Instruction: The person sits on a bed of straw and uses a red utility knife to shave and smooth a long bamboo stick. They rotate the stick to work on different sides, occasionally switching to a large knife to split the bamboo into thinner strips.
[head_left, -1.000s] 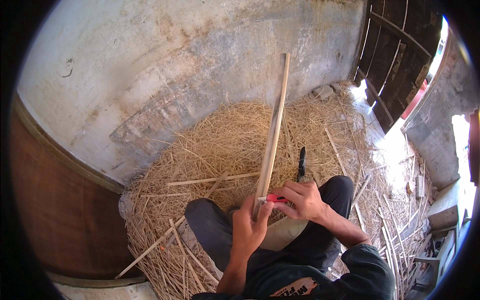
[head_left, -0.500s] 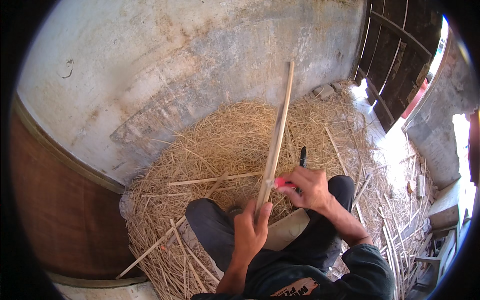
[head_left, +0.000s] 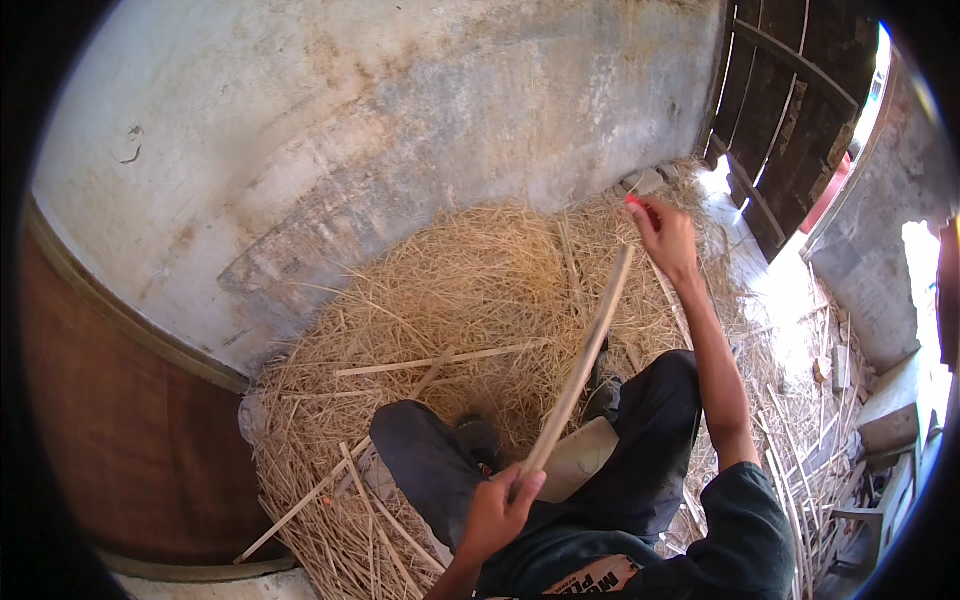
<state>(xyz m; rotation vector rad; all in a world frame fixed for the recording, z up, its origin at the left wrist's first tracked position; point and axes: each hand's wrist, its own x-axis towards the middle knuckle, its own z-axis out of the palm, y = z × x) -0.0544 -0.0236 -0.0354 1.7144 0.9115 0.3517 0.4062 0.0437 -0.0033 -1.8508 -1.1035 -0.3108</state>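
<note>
My left hand [head_left: 498,512] is closed around the lower end of a long, pale strip of bamboo or wood [head_left: 590,350]. The strip slants up and to the right across my lap. Farther away, beyond its upper tip, my right hand [head_left: 670,243] grips a small red-handled tool [head_left: 636,204]. That tool is apart from the strip, and its working end is too small to make out. Between my bent knees lies a pale, flat piece [head_left: 582,460]. A dark shoe [head_left: 478,438] shows beyond my left knee.
Straw-like shavings [head_left: 470,270] cover the floor in a heap before me. Loose strips [head_left: 440,360] lie on it, with more strips [head_left: 790,480] on the right. A stained wall [head_left: 400,120] stands behind, a brown panel [head_left: 130,400] at left, and a plank door [head_left: 790,110] far right.
My right hand has moved up and away from the strip with the red-handled tool. My left hand has lowered the strip toward me and tilted it to the right.
</note>
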